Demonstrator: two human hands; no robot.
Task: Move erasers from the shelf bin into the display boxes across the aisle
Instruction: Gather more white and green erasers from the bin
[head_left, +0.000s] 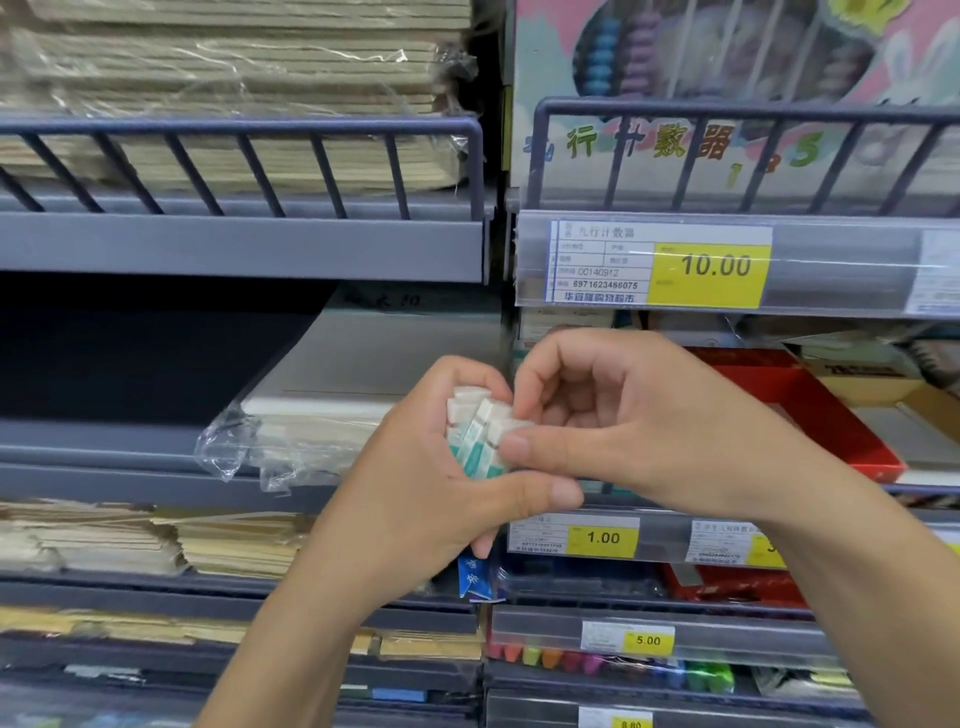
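My left hand (431, 483) is cupped around a bundle of several white erasers (480, 434) with teal paper sleeves, held upright in front of the shelves. My right hand (613, 415) reaches in from the right, and its thumb and fingertips pinch the top of one eraser in that bundle. A blue-and-white wrapper (474, 577) pokes out below my left palm. Neither the shelf bin nor the display boxes can be told apart among the shelves.
Grey metal shelves (239, 244) with wire rails face me, holding wrapped paper stacks (234, 93). At right are an abacus box (727, 78), a red tray (810, 410), yellow price tags (709, 273) and coloured markers (613, 662) lower down.
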